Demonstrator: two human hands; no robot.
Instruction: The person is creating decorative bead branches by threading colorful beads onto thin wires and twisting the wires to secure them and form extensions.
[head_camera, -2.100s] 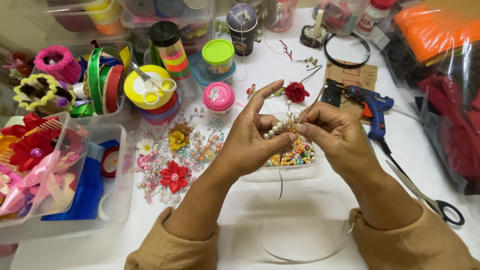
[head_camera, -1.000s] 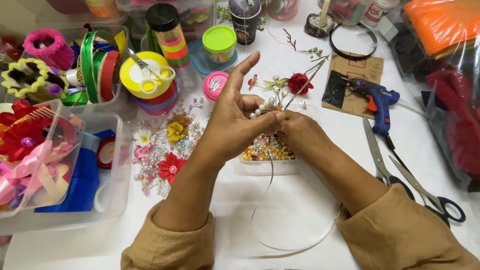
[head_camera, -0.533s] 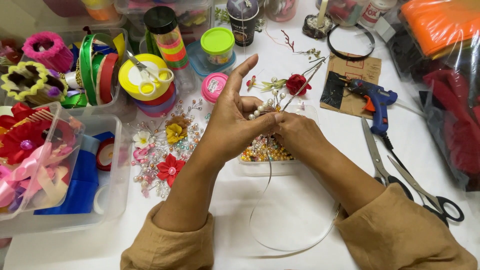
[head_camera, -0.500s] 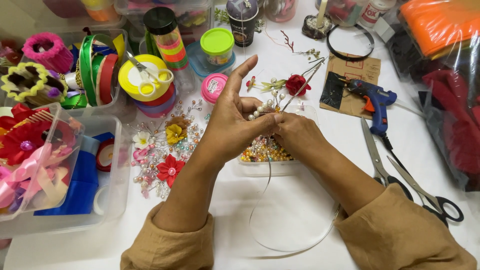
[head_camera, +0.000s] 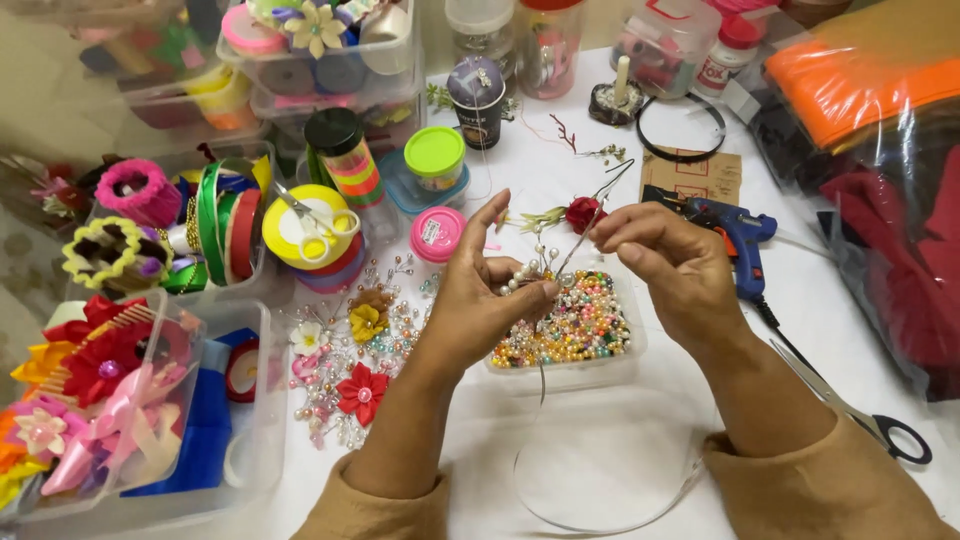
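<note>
Left hand (head_camera: 480, 300) pinches a short string of white pearl beads (head_camera: 522, 280) between thumb and fingers, index finger raised and free. Beads sit right at the fingertips, above the near edge of the clear bead tray (head_camera: 610, 365), which is full of mixed pastel beads. Right hand (head_camera: 670, 265) has fingers closed on a thin wire (head_camera: 575, 250) that runs down-left to the pearls; grip looks like a light pinch, the exact contact is too small to tell.

Change vs half a second ago: the right hand has pulled up and to the right, away from the left hand. Before, the two were touching over the tray; now they are apart, with wire stretched between them. Judgement: wire being drawn through the beads, so the threading step is under way, not finished.

A thin clear headband loop (head_camera: 600, 510) hangs below the hands, resting on the white desk (head_camera: 850, 330), a strand rising toward the left-hand pinch.

Around: red fabric flower (head_camera: 362, 392) and yellow one (head_camera: 366, 320) among loose beads left of the left wrist; pink-lidded jar (head_camera: 437, 233) just beyond the left fingertips; red rose on stem (head_camera: 584, 212) behind the wire; blue glue gun (head_camera: 735, 235) right of the right hand; scissors (head_camera: 860, 420) by the right sleeve; clear bin of ribbon bows (head_camera: 110, 400) far left.
</note>
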